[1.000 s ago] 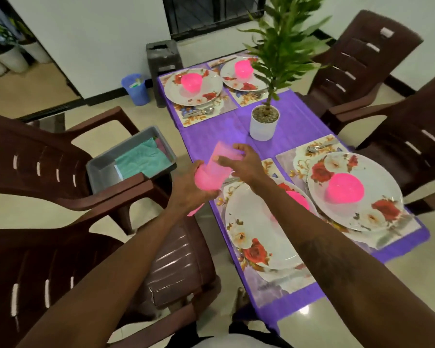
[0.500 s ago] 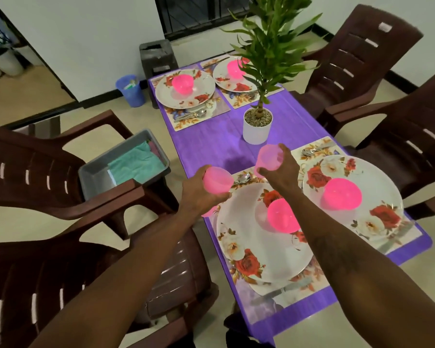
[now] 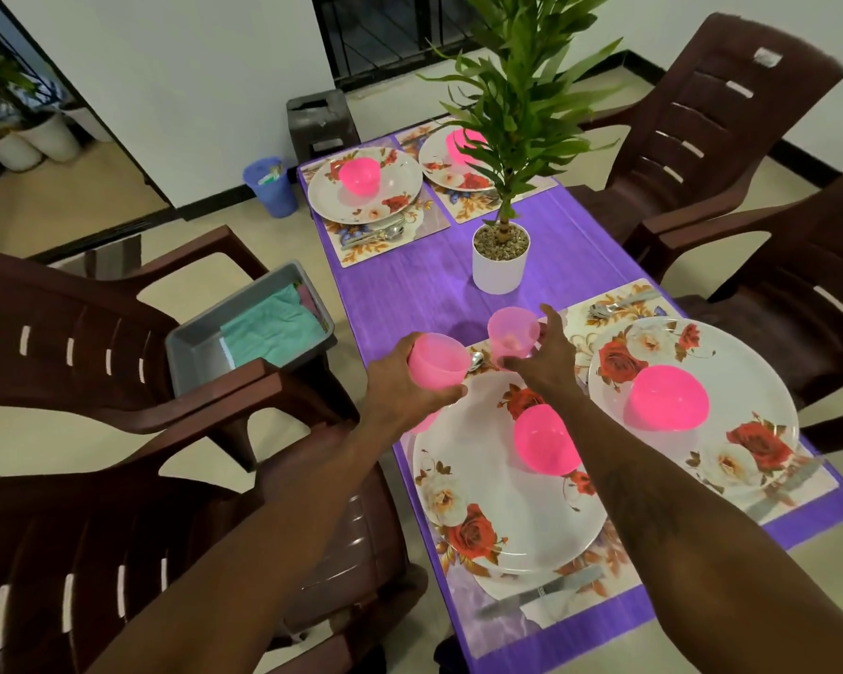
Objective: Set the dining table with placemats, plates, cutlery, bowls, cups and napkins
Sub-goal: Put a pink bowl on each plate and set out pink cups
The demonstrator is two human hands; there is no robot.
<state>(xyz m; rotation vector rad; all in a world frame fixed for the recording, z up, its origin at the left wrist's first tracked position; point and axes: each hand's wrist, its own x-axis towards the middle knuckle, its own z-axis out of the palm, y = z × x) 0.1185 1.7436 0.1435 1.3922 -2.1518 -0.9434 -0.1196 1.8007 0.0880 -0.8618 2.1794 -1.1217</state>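
Note:
My left hand (image 3: 400, 377) grips a pink cup (image 3: 434, 362) over the table's left edge, just above the near plate (image 3: 483, 479). My right hand (image 3: 543, 357) curls around a second pink cup (image 3: 512, 330), which stands upright at the top of the near floral placemat (image 3: 580, 595), beside a spoon (image 3: 475, 360). Pink bowls (image 3: 546, 440) (image 3: 667, 398) sit on the two near floral plates. Two far settings also carry a plate and pink bowl (image 3: 358, 175). A grey tub (image 3: 200, 333) with teal napkins (image 3: 273, 328) rests on the left chair.
A white plant pot (image 3: 500, 257) stands mid-table on the purple cloth (image 3: 410, 294). Brown plastic chairs (image 3: 721, 119) (image 3: 69, 552) ring the table. A blue bin (image 3: 268, 187) and a dark stool (image 3: 320, 119) stand on the floor beyond the far end.
My hands parted, each with one pink cup. The right hand lowered its cup onto the top of the near placemat; the left hand stayed by the table edge.

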